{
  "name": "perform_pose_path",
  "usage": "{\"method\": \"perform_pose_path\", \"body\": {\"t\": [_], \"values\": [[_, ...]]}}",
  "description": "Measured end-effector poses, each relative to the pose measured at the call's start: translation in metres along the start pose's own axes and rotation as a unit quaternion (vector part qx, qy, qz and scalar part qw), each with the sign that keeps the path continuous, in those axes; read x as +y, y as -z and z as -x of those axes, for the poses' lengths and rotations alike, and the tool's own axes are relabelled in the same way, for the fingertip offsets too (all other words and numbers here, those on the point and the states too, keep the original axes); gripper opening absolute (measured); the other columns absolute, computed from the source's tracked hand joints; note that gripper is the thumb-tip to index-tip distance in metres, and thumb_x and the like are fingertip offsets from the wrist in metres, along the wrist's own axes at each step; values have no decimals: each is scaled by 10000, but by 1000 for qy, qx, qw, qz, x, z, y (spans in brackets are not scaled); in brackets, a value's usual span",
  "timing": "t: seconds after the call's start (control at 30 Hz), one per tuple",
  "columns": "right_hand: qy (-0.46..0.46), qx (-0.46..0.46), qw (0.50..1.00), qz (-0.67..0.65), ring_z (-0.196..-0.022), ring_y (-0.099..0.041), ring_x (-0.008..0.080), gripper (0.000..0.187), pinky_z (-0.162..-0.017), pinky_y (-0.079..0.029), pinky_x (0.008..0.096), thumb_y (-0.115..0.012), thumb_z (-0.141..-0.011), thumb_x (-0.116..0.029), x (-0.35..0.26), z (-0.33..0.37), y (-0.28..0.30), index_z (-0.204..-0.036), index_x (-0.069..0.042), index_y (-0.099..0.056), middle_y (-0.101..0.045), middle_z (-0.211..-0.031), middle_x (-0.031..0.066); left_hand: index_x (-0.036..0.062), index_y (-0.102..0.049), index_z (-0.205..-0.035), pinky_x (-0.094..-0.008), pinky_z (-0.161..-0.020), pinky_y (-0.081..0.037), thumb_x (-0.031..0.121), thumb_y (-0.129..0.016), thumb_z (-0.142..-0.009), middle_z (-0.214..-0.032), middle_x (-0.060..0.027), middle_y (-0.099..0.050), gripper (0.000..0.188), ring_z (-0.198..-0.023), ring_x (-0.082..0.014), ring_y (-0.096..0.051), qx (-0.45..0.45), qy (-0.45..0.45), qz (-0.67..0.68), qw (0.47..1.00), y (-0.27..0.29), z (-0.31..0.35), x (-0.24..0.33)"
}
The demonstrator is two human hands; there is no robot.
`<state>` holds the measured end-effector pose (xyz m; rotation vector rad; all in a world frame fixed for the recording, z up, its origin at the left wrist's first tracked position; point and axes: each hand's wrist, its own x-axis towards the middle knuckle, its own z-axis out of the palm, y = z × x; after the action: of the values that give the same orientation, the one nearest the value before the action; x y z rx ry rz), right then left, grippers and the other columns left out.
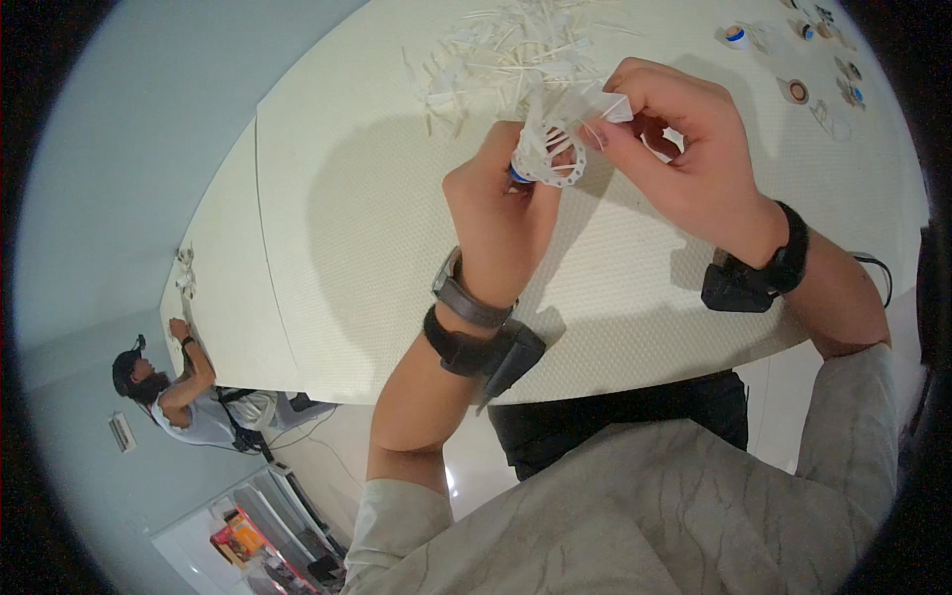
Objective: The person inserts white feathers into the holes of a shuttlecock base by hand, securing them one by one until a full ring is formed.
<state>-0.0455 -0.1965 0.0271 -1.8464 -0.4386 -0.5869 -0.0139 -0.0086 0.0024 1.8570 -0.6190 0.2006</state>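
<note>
In the upper middle of the head view my left hand [501, 213] is closed around a small white cage-like piece [567, 177]. Its round rim has a ring of holes and faces me; a bit of blue shows beside my fingers. Close by on the right, my right hand [699, 149] pinches a thin white strip [610, 105] between thumb and forefinger, at the upper edge of the cage-like piece. Whether strip and piece are joined I cannot tell. White shows between the curled fingers of my right hand, too unclear to name.
Beyond my hands lies a loose pile of thin white sticks and scraps [506, 59] on the white textured table [377, 248]. Far right stand a blue-and-white round piece [735, 37], a brown ring [797, 91] and other small parts. Another person [188, 392] sits at the table's far left.
</note>
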Motion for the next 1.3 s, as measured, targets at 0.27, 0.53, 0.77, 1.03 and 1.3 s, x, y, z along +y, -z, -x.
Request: {"method": "perform_pose_path", "body": {"t": [0.27, 0.53, 0.77, 1.03, 1.3], "values": [[-7, -13, 1000, 10, -587, -425, 43, 137, -506, -334, 217, -688, -907, -69, 1, 1, 7, -832, -13, -588, -522, -731, 6, -24, -595, -1018, -234, -570, -480, 150, -729, -923, -736, -89, -655, 239, -651, -43, -553, -27, -3, 22, 999, -2, -1, 6], [-23, -48, 998, -17, -618, -430, 22, 53, -523, -323, 191, -626, -910, 31, -2, 3, 6, -872, -1, -608, -553, -814, 5, -2, -546, -1097, -292, -664, -518, 62, -689, -908, -830, -154, -682, 245, -708, -220, -678, -48, -87, -36, 994, 1, -2, -5], [-13, -41, 999, 24, -592, -412, 22, 77, -515, -310, 194, -649, -914, -14, -5, -1, 7, -856, 4, -601, -558, -800, 1, 16, -544, -1093, -320, -656, -524, 25, -680, -884, -837, -164, -683, 250, -705, -275, -682, -24, -104, -94, 990, 2, -3, -1], [-64, -41, 997, 30, -609, -416, -3, 80, -527, -323, 173, -635, -960, -47, -5, 1, 10, -889, -19, -612, -563, -747, -42, -17, -548, -1216, -308, -775, -514, 25, -640, -928, -978, -148, -707, 306, -876, -197, -683, -29, -56, -122, 991, 3, -2, 9], [-79, 19, 995, -51, -554, -427, 32, 124, -493, -346, 221, -706, -913, -119, -2, 6, -4, -844, -25, -663, -549, -627, -32, -3, -545, -1192, -311, -740, -511, 26, -647, -914, -942, -171, -692, 297, -833, -227, -688, -25, -52, -161, 985, 3, -1, 7]]}}
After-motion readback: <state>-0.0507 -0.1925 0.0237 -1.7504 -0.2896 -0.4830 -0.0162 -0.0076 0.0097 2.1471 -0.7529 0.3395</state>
